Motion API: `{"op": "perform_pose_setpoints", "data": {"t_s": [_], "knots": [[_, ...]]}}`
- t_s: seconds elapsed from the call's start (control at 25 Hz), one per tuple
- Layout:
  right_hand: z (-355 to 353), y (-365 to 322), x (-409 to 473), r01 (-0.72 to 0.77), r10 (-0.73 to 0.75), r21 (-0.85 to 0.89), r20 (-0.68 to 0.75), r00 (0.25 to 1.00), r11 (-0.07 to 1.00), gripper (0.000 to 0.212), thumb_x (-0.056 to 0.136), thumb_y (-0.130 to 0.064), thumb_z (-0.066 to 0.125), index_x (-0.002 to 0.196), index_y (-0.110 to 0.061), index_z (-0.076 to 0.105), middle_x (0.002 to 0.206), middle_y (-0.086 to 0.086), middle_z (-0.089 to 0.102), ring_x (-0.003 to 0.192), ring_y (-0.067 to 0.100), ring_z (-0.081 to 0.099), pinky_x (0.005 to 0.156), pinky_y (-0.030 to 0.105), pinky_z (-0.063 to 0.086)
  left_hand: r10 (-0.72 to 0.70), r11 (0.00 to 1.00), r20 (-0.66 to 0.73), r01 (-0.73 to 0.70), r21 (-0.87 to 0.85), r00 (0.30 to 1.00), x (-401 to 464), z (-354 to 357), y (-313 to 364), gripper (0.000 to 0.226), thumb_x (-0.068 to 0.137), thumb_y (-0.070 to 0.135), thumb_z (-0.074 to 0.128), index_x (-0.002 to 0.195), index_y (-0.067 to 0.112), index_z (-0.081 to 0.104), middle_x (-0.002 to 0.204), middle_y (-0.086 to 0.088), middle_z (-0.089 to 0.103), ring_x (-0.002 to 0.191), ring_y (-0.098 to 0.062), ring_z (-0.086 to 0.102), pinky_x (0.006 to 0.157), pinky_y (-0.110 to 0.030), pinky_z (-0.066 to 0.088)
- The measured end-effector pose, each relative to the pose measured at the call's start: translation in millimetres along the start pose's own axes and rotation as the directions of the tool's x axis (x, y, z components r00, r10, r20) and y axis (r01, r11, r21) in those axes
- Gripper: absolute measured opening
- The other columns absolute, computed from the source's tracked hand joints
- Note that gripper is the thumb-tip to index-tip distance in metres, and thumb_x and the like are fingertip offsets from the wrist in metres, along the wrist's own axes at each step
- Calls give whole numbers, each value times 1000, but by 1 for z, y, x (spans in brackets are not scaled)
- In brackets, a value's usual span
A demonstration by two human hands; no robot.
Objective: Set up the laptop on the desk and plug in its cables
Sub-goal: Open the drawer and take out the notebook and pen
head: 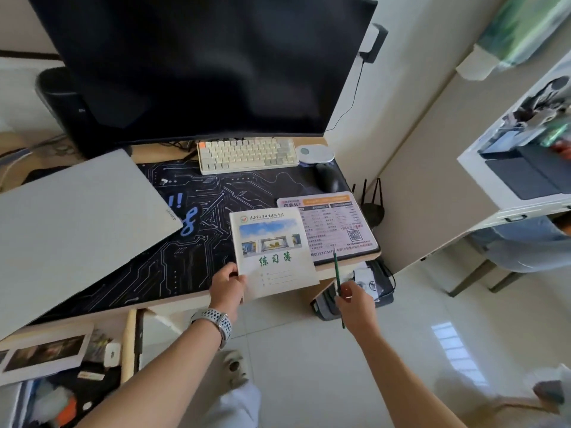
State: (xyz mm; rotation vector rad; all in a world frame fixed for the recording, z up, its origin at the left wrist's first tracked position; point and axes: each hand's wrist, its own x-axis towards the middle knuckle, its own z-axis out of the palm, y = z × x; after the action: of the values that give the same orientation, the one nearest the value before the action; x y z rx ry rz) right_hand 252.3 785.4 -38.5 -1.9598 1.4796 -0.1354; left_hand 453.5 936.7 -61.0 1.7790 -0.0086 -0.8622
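A closed silver laptop (77, 223) lies slanted on the left part of the black circuit-pattern desk mat (191, 236), its near-left part overhanging the desk edge. My left hand (227, 288) grips the lower left corner of a thin exercise book (272, 251) at the desk's front edge. My right hand (355, 301) holds a green pencil (338, 282) just off the desk's right front corner. No laptop cable is plainly visible.
A large dark monitor (210, 66) stands at the back, with a white keyboard (247, 154), a white puck (315, 153) and a black mouse (327, 177) before it. A printed mouse pad (336, 227) lies right. An open drawer (61, 366) of clutter is lower left.
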Motion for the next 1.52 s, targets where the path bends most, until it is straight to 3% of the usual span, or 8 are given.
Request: {"op": "perform_pose_setpoints", "data": {"t_s": [0.16, 0.4, 0.64, 0.92, 1.08, 1.24, 1.36, 1.52], "knots": [[-17, -16, 65, -12, 12, -64, -1, 1000, 998, 7, 82, -9, 60, 89, -9, 61, 83, 12, 67, 78, 31, 57, 65, 31, 39, -33, 999, 9, 33, 1, 999, 49, 41, 37, 28, 86, -1, 46, 75, 20, 62, 88, -11, 68, 72, -24, 57, 60, -36, 48], [-40, -31, 150, -27, 27, -76, -5, 1000, 997, 14, 82, -10, 61, 96, -13, 62, 86, 9, 66, 77, 30, 64, 70, 43, 56, -65, 993, 34, 62, 101, 997, 96, 103, 87, 21, 90, 2, 44, 84, 14, 59, 94, -4, 61, 88, -26, 60, 72, -45, 57], [-54, -32, 213, 21, -3, -206, 89, 996, 978, 20, 87, -11, 57, 107, -10, 61, 100, 9, 68, 85, 24, 61, 67, 32, 51, -137, 983, -11, 137, 124, 991, 113, 139, 75, 22, 89, 4, 47, 77, 17, 60, 95, -7, 69, 90, -26, 66, 70, -50, 60], [-56, -30, 267, 132, -65, -275, 239, 969, 952, 19, 87, -16, 57, 106, -12, 59, 105, 9, 68, 84, 23, 60, 70, 31, 53, -157, 966, -136, 181, 183, 978, 107, 167, 66, 19, 91, 3, 48, 85, 14, 62, 97, -1, 65, 89, -22, 63, 73, -36, 57], [-56, -23, 277, 211, -111, -302, 318, 941, 930, 19, 88, -18, 57, 107, -13, 56, 97, 4, 64, 76, 19, 58, 60, 26, 47, -118, 951, -180, 163, 261, 977, 100, 173, 57, 24, 84, -4, 46, 71, 14, 54, 81, -9, 63, 66, -19, 55, 56, -27, 45], [-57, -18, 282, 267, -140, -329, 362, 922, 906, 18, 90, -23, 56, 105, -16, 49, 92, 0, 61, 72, 14, 59, 51, 21, 46, -87, 903, -216, 168, 395, 972, 100, 173, 46, 20, 74, -2, 42, 64, 16, 44, 68, -15, 55, 60, -20, 47, 56, -31, 34], [-58, -19, 284, 303, -161, -357, 375, 913, 884, 18, 91, -22, 55, 105, -15, 46, 96, 5, 62, 77, 18, 59, 58, 27, 50, -49, 849, -218, 156, 505, 975, 95, 178, 50, 14, 73, 1, 40, 64, 13, 40, 73, -11, 61, 59, -22, 51, 51, -31, 38], [-57, -18, 284, 311, -165, -355, 385, 908, 882, 20, 91, -23, 55, 105, -15, 44, 96, 5, 64, 83, 21, 64, 70, 33, 58, 6, 695, -147, 102, 712, 989, 88, 182, 67, 8, 76, 9, 41, 73, 14, 47, 92, -7, 67, 71, -25, 63, 54, -29, 46]]}}
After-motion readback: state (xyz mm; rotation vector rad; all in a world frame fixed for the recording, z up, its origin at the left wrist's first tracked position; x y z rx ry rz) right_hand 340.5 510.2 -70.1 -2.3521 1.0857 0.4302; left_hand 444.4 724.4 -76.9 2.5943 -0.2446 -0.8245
